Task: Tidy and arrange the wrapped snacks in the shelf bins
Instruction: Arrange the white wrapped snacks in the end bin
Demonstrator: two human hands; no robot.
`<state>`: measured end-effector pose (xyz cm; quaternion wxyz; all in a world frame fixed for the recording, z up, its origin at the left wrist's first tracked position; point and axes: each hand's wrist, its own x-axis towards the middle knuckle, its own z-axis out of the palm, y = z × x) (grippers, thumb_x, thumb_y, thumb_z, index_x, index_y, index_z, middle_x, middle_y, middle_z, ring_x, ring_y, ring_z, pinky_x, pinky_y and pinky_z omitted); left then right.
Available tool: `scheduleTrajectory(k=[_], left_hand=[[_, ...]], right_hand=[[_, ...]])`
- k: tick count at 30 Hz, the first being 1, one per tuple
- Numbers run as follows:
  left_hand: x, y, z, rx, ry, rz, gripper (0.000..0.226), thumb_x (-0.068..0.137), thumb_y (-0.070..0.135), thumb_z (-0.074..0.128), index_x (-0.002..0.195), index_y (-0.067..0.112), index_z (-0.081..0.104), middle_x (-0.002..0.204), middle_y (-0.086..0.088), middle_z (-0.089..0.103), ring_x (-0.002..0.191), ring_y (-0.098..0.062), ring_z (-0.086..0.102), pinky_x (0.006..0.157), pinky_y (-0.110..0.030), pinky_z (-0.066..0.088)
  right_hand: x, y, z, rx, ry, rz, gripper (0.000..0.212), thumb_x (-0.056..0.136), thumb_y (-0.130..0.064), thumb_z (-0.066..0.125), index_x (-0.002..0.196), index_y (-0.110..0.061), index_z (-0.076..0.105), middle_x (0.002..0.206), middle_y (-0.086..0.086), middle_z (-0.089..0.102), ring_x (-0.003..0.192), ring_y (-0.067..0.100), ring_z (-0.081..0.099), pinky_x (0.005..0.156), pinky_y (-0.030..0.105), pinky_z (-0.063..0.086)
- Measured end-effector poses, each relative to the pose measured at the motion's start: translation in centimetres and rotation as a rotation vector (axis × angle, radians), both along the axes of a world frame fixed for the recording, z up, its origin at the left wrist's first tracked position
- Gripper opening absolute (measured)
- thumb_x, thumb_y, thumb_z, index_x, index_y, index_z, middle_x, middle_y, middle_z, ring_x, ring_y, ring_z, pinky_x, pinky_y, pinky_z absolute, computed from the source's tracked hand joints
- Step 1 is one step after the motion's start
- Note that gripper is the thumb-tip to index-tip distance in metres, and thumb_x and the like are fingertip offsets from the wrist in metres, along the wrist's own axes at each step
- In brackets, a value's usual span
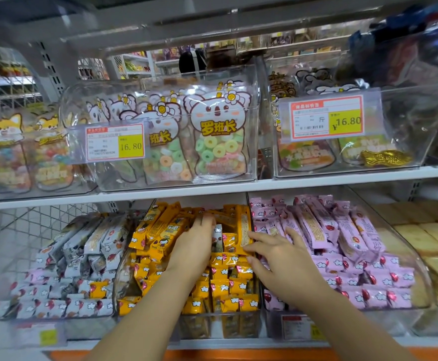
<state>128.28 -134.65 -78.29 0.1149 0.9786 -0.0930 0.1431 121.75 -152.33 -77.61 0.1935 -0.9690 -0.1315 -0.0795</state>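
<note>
fingers (207,220) of both hands spread flat, gripping nothing | left hand (194,241), right hand (277,250) in yellow bin (124,259) | step: straightening yellow snacks (220,280) | next: likely upright stack

light: bright, even | glare: clear bins (176,74) | edges: blurred, bowed | shadows: soft

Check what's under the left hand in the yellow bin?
The left hand lies flat on yellow wrapped snacks piled in the clear middle bin; one white-wrapped piece shows beside its fingers. Whatever lies directly beneath the palm is covered.
</note>
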Motion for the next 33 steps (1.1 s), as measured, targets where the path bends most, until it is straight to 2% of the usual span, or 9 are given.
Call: scheduleTrajectory(k=[5,9,12,19,23,25,28,30,33], left_hand=[[-1.3,0.8,-0.6,-0.106,-0.290,-0.104,0.012,0.099,0.015,0.043,0.104,0.014,0.054,0.096,-0.001,0.059,0.073,-0.022,0.058,0.059,-0.030,0.038],[-1.7,0.8,-0.5,-0.379,-0.160,-0.044,0.009,0.102,0.026,0.032,0.099,0.029,0.040,0.082,0.011,0.053,0.068,-0.008,0.057,0.059,-0.027,0.045],[-2.7,1.0,-0.1,-0.515,-0.229,-0.092,0.009,0.100,0.026,0.034,0.099,0.029,0.042,0.069,0.010,0.055,0.061,-0.004,0.057,0.054,-0.015,0.039],[-5.6,2.4,1.3,-0.840,-0.322,-0.191,0.017,0.097,0.028,0.031,0.097,0.041,0.043,0.106,0.019,0.057,0.068,-0.005,0.066,0.062,-0.026,0.053],[-8.0,3.6,2.0,-0.961,-0.334,-0.148,0.020,0.100,0.021,0.032,0.096,0.037,0.043,0.102,0.021,0.061,0.062,-0.009,0.066,0.060,-0.029,0.054],[-9.1,4.7,2.1,-1.036,-0.333,-0.115,0.019,0.101,0.018,0.032,0.096,0.032,0.044,0.095,0.021,0.063,0.060,-0.011,0.066,0.059,-0.026,0.053],[-10.2,6.3,2.3,-1.108,-0.343,-0.071,0.018,0.101,0.015,0.032,0.094,0.027,0.044,0.081,0.000,0.062,0.055,-0.009,0.063,0.055,-0.018,0.049],[-10.8,7.7,2.6,-1.137,-0.364,-0.020,0.018,0.101,0.013,0.032,0.093,0.024,0.044,0.076,-0.008,0.055,0.051,-0.005,0.061,0.053,-0.013,0.045],[-11.2,10.5,2.4,-1.168,-0.401,0.045,0.017,0.101,0.013,0.034,0.096,0.026,0.044,0.080,-0.002,0.055,0.053,-0.006,0.061,0.056,-0.016,0.048]], right_hand=[[0.2,0.1,-0.2,-0.008,-0.016,0.011,0.045,0.093,-0.049,0.027,0.130,-0.040,0.050,0.147,-0.023,0.032,0.132,0.004,0.036,0.116,0.044,-0.004],[0.1,0.2,-0.1,-0.016,-0.029,0.005,0.039,0.097,-0.045,0.031,0.132,-0.040,0.048,0.147,-0.023,0.032,0.132,0.004,0.035,0.116,0.043,-0.004],[-0.1,0.2,0.1,-0.024,-0.028,-0.006,0.036,0.098,-0.042,0.035,0.132,-0.041,0.047,0.147,-0.024,0.030,0.133,0.002,0.033,0.116,0.042,-0.005],[-0.7,1.8,0.3,0.048,-0.232,-0.060,0.030,0.091,-0.037,0.055,0.120,-0.034,0.062,0.129,-0.017,0.056,0.124,0.010,0.046,0.113,0.039,-0.009],[-1.5,4.3,1.2,0.211,-0.226,0.031,0.046,0.089,-0.037,0.060,0.134,-0.031,0.049,0.134,-0.015,0.050,0.126,0.008,0.042,0.113,0.031,0.017],[-1.9,6.2,1.6,0.334,-0.181,0.114,0.051,0.088,-0.032,0.061,0.137,-0.030,0.044,0.130,-0.018,0.047,0.122,0.001,0.040,0.105,0.017,0.028],[-2.4,8.6,1.8,0.411,-0.148,0.175,0.041,0.089,-0.027,0.061,0.129,-0.029,0.052,0.117,-0.024,0.047,0.109,-0.007,0.042,0.086,-0.004,0.027],[-2.7,10.4,1.8,0.428,-0.148,0.201,0.036,0.088,-0.027,0.062,0.124,-0.029,0.056,0.112,-0.026,0.049,0.103,-0.010,0.043,0.083,-0.003,0.031],[-2.8,13.3,2.0,0.421,-0.155,0.238,0.033,0.087,-0.027,0.065,0.119,-0.029,0.058,0.110,-0.024,0.052,0.101,-0.006,0.048,0.078,0.001,0.035]])
